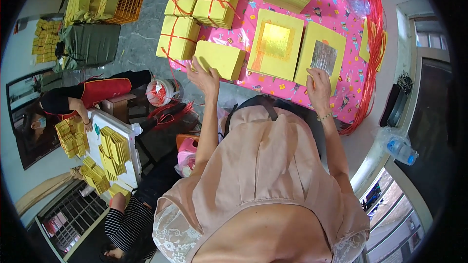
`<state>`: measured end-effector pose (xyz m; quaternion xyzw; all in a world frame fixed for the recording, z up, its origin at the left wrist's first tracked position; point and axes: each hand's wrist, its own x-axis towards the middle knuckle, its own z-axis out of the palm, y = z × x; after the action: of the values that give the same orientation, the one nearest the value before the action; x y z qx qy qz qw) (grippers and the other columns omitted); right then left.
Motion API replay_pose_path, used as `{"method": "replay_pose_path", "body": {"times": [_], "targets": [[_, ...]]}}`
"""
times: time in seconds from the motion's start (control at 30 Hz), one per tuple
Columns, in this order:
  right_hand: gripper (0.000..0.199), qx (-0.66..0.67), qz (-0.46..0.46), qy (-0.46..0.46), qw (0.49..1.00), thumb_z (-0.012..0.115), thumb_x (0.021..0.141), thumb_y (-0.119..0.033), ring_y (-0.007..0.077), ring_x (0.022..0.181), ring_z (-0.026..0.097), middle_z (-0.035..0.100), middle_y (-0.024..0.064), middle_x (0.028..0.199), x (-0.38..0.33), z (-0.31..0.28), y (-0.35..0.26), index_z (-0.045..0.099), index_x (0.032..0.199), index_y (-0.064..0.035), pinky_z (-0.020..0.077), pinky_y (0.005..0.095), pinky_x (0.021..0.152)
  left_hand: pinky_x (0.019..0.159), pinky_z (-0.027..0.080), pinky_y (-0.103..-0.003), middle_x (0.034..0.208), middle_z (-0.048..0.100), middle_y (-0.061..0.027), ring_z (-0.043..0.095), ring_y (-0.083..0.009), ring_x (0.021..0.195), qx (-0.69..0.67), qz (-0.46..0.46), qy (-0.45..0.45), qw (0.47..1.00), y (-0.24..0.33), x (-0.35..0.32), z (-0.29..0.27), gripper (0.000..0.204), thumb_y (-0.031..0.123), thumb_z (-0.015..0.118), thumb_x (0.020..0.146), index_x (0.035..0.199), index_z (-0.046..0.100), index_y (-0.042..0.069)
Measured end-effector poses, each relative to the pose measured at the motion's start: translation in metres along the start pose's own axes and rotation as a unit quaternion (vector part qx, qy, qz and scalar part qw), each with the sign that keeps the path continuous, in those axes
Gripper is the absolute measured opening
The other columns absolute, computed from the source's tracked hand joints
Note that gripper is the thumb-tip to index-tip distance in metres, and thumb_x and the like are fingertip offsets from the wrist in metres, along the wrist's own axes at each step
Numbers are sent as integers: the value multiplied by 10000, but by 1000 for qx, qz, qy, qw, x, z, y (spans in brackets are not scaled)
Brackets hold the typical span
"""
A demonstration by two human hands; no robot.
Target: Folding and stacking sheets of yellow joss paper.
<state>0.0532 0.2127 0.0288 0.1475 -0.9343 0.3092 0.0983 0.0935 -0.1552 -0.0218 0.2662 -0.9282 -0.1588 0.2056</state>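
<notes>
I have the left hand (204,74) at the left end of a plain yellow paper stack (222,57), fingers loosely spread. I see the right hand (319,85) at the lower edge of a silver sheet (324,56), which lies on yellow paper (324,31) on the pink tablecloth (352,79); I can't tell whether it pinches anything.

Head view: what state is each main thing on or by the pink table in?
Left hand: open, fingers spread
Right hand: fingers bent, grip unclear
Plain yellow stack: untied
Yellow bundles: tied with red ribbon
Gold-patched paper: lying flat
Silver-patched paper: lying flat
Red strands: loose, hanging past the table
White bucket: open, red scraps inside
</notes>
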Motion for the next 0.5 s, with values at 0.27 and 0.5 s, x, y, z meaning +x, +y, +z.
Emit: {"method": "replay_pose_path", "body": {"times": [0.27, 0.5], "targets": [[217, -18, 37, 14, 999, 648, 846, -29, 306, 984, 600, 621, 107, 1048, -12, -16, 13, 666, 1062, -45, 498, 408, 835, 1151, 142, -618, 1610, 186, -215, 107, -502, 1464, -44, 101, -142, 984, -43, -19, 42, 629, 350, 427, 1012, 1555, 252, 85], [381, -37, -17, -47, 998, 761, 786, -150, 317, 1066, 575, 600, 112, 1161, -21, -47, 40, 635, 1132, -53, 492, 404, 899, 1146, 158, -624, 1591, 223, -243, 145, -504, 1455, 29, 137, -126, 982, -46, -13, 38, 650, 402, 440, 1009, 1549, 265, 84]]}}
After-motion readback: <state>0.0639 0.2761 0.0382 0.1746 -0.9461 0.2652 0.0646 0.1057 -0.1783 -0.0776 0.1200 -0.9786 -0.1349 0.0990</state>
